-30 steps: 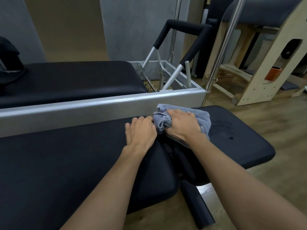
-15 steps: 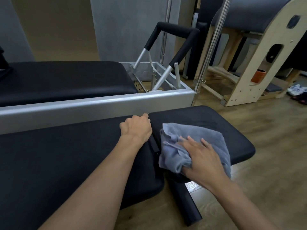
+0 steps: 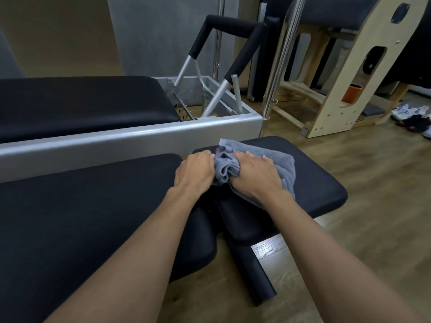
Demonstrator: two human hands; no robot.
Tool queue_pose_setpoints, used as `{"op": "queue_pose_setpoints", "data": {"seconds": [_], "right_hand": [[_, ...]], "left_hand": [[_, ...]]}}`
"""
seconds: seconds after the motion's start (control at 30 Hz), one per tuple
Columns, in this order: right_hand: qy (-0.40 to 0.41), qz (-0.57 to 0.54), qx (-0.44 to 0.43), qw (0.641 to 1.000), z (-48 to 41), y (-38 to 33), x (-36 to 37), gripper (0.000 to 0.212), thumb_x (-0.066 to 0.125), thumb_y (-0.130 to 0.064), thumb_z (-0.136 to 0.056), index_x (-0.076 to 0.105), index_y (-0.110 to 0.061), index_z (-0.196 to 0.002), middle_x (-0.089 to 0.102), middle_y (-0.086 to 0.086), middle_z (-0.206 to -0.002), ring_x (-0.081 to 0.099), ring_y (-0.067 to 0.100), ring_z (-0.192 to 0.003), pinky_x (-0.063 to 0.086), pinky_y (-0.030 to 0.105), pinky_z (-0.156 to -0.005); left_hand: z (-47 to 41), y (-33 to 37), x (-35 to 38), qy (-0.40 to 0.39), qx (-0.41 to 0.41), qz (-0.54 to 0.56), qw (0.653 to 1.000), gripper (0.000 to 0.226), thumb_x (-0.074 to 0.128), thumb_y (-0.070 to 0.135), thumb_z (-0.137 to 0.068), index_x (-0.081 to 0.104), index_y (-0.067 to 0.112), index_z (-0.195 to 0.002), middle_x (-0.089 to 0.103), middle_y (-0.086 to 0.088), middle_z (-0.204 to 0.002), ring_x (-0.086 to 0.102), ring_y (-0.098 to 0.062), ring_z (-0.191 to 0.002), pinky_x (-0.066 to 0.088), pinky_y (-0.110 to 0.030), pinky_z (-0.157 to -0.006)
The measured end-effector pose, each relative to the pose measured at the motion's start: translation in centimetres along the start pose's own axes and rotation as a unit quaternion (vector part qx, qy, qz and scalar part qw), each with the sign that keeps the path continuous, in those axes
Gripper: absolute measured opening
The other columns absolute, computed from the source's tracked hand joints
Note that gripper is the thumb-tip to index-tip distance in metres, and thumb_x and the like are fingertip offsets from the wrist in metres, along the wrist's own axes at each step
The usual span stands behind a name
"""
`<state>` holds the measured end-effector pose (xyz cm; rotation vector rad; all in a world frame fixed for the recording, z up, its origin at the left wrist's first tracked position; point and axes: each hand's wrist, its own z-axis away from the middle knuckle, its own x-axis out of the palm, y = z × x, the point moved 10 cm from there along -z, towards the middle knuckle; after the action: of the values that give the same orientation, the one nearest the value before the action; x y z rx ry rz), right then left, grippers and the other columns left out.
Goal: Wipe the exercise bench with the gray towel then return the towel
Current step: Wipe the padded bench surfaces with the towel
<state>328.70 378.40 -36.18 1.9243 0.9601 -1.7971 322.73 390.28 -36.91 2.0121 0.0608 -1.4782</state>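
The black padded exercise bench (image 3: 70,217) fills the lower left, with a smaller black seat pad (image 3: 319,183) to its right. The gray towel (image 3: 277,159) lies bunched on the seat pad near the gap between the two pads. My right hand (image 3: 255,176) presses down on the towel and grips its folds. My left hand (image 3: 194,173) rests curled on the end of the long pad, its fingertips touching the towel's bunched edge.
A silver-framed reformer (image 3: 130,136) with a black carriage pad (image 3: 81,106) and a black foot bar (image 3: 233,26) runs just behind the bench. A wooden barrel frame (image 3: 345,78) stands at the right, with shoes (image 3: 412,117) on the wood floor.
My right hand has pushed the towel from the near edge of the seat pad back up to the far side, next to my left hand. The left hand stayed on the pad's end.
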Motion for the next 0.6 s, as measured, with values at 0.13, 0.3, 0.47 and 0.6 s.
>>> {"op": "queue_pose_setpoints", "data": {"seconds": [0.13,0.3,0.47,0.6], "right_hand": [[-0.007,0.003,0.014,1.000,-4.5,0.9,0.3,0.036,0.048,-0.041,-0.089,0.057,-0.021,-0.118,0.066,0.007,-0.120,0.055,0.031,-0.116,0.032,0.052,-0.106],[0.009,-0.003,-0.008,1.000,-1.3,1.4,-0.3,0.029,0.054,-0.039,-0.084,0.058,-0.024,-0.108,0.068,0.003,-0.105,0.061,0.029,-0.105,0.034,0.049,-0.105],[-0.016,0.000,-0.031,0.999,8.9,4.5,-0.5,0.065,0.049,-0.049,-0.075,0.052,-0.029,-0.136,0.059,-0.007,-0.138,0.048,0.016,-0.134,0.020,0.040,-0.118],[-0.013,-0.016,-0.045,0.999,10.5,5.5,-0.3,0.067,0.041,-0.056,-0.077,0.052,-0.032,-0.139,0.053,-0.013,-0.144,0.039,0.010,-0.140,0.016,0.039,-0.117]], "left_hand": [[-0.4,-0.1,0.3,0.019,-0.015,0.017,1.000,0.022,0.038,0.021,-0.095,0.057,0.011,-0.099,0.065,-0.016,-0.107,0.058,-0.039,-0.098,0.040,-0.037,-0.071],[-1.7,0.1,1.0,0.003,-0.014,-0.010,1.000,0.023,0.045,0.009,-0.089,0.062,0.010,-0.105,0.063,-0.016,-0.112,0.057,-0.036,-0.104,0.044,-0.039,-0.076],[-2.6,1.0,2.4,-0.041,0.002,-0.072,0.997,0.032,0.051,0.030,-0.096,0.060,0.012,-0.121,0.057,-0.011,-0.124,0.052,-0.032,-0.116,0.048,-0.045,-0.090],[-3.6,0.9,2.8,-0.036,0.013,-0.071,0.997,0.035,0.046,0.035,-0.098,0.055,0.020,-0.129,0.055,-0.010,-0.130,0.050,-0.031,-0.119,0.044,-0.044,-0.095]]}}
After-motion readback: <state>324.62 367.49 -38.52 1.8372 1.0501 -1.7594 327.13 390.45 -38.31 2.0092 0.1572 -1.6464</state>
